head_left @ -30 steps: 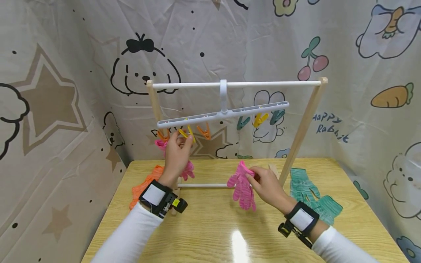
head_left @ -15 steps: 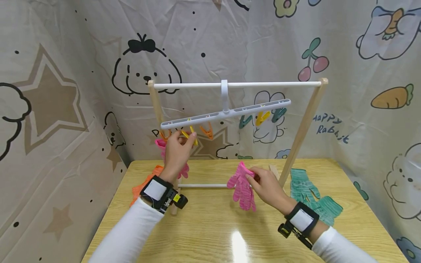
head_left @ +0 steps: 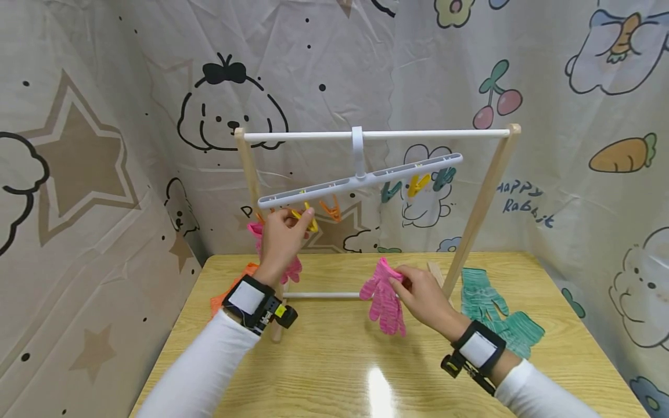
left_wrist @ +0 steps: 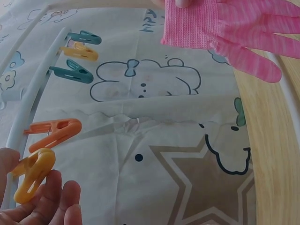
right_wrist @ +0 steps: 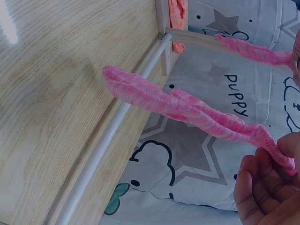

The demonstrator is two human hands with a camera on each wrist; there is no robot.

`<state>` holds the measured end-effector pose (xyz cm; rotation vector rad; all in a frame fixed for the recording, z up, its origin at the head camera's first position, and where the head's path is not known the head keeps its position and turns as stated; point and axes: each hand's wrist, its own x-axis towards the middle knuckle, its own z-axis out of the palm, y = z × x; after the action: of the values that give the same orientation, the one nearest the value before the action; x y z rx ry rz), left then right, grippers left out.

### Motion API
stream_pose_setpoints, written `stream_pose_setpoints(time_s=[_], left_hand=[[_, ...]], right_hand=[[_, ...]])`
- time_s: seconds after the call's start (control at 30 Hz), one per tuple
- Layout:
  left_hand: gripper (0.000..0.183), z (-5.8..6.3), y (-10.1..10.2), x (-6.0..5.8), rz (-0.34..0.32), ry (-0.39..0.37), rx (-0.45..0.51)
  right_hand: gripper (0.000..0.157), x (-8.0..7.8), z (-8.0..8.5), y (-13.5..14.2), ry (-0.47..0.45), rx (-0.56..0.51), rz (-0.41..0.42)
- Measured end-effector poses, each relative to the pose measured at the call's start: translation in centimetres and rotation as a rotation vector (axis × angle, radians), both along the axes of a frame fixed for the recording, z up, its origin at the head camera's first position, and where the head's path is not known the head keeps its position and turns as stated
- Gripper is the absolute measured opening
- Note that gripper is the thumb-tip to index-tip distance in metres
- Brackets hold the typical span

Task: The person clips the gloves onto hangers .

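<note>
My left hand pinches a yellow clothespin under the left half of a grey-white hanger. An orange clothespin hangs just beside it. Behind my left hand a pink glove hangs from the hanger's left end; its clip there is mostly hidden. My right hand pinches a second pink glove by its cuff, fingers dangling, above the table and apart from the hanger. On the hanger's right half hang two teal clothespins and a yellow one between them.
A wooden rack with a white top rod carries the hanger, which tilts down to the left. Two green gloves lie at the table's right, and orange fabric lies at the left. A low white bar crosses behind.
The hanger has shifted slightly right, with its left end lower and its right end higher. My left hand has stayed at the yellow clothespin; my right hand with the glove has hardly moved.
</note>
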<state>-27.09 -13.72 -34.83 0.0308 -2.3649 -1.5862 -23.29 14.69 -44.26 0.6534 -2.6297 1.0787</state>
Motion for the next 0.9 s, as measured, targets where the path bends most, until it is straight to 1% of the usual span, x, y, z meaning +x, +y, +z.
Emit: stream_pose_setpoints(time_s=[0.2, 0.47, 0.73, 0.9], left_hand=[[0.038, 0.05, -0.01, -0.21, 0.002, 0.005, -0.005], [0.036, 0.31, 0.07, -0.18, -0.006, 0.008, 0.013], [0.037, 0.35, 0.05, -0.14, -0.005, -0.003, -0.013], [0.035, 0.47, 0.15, -0.09, -0.012, 0.013, -0.013]], right_hand=[[0.011, -0.02, 0.11, -0.08, -0.007, 0.003, 0.002], [0.010, -0.08, 0.40, -0.19, -0.006, -0.004, 0.012], [0.009, -0.29, 0.58, -0.51, 0.004, -0.004, 0.034], [0.009, -0.32, 0.53, -0.76, 0.011, -0.002, 0.035]])
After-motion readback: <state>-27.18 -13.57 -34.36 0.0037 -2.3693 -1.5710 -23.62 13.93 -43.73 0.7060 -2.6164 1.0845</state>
